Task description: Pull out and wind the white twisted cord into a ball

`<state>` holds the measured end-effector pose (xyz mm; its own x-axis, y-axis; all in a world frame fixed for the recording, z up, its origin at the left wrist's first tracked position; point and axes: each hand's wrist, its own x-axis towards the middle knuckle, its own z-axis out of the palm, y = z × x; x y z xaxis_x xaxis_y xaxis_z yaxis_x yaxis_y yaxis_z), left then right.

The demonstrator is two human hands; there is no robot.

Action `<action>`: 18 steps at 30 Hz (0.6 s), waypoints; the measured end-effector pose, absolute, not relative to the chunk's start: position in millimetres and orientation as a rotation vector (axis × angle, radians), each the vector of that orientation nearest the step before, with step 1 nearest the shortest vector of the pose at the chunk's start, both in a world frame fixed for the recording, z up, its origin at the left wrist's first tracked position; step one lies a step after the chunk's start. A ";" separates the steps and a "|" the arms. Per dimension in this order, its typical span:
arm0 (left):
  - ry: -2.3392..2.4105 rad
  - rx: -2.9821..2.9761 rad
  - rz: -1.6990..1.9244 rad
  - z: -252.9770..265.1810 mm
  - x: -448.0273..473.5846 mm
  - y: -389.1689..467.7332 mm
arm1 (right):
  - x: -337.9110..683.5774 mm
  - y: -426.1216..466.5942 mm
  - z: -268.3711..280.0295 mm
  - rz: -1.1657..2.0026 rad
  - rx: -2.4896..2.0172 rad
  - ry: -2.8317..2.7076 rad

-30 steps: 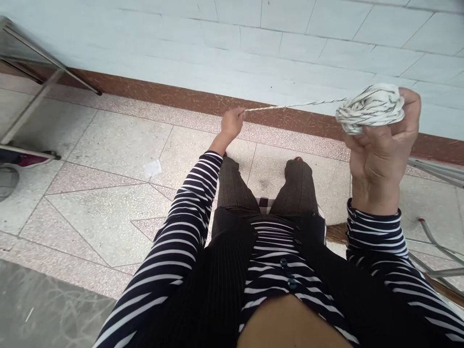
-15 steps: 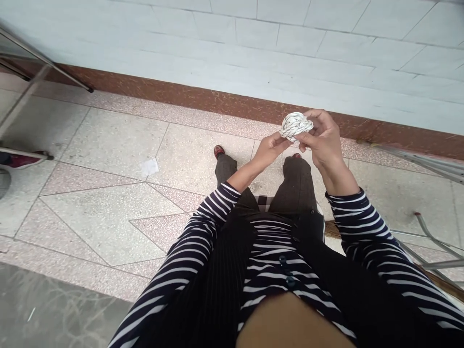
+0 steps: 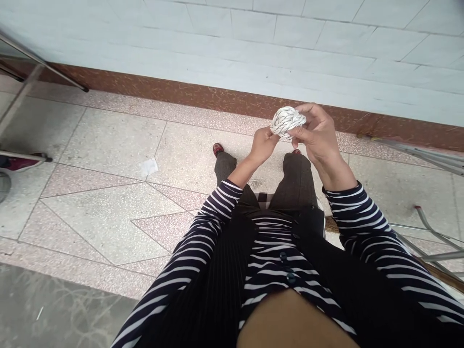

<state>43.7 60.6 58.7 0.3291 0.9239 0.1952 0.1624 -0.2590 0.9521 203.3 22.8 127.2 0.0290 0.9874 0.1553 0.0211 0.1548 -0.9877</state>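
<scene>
A compact bundle of white cord with dark flecks (image 3: 285, 121) is held up in front of me, above my knees. Its strands are wound over one another in a rounded knot-like shape. My left hand (image 3: 264, 145) grips its lower left side, with the fingertips partly hidden behind the cord. My right hand (image 3: 319, 135) holds its right side, the thumb pressed on the front and the other fingers curled behind the top. Both hands are closed on the same bundle.
A white tiled wall (image 3: 232, 43) with a brown skirting (image 3: 174, 92) stands ahead. White paper (image 3: 148, 167) lies on the patterned floor. Metal legs (image 3: 65, 72) stand at left, near another person's red shoe (image 3: 23, 163). More metal tubing (image 3: 431, 227) is at right.
The cord bundle and both hands have shifted slightly left and up. The left hand's fingers have drawn in closer around the bundle, and the bundle has turned a little.
</scene>
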 end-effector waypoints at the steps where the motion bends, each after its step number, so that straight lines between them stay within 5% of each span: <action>1: 0.960 1.675 1.000 60.3 42.9 58.1 | 206.2 24.7 127.7 1.052 -1.119 -1.251; 18: 0.946 1.680 0.618 32.6 3.7 11.6 | 240.3 47.5 118.3 0.783 -1.121 -1.169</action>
<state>3.7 11.6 32.6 0.5516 0.8323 -0.0557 0.2834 -0.1242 0.9509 240.3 47.5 118.3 0.2500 0.9204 0.3005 0.0730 0.2916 -0.9537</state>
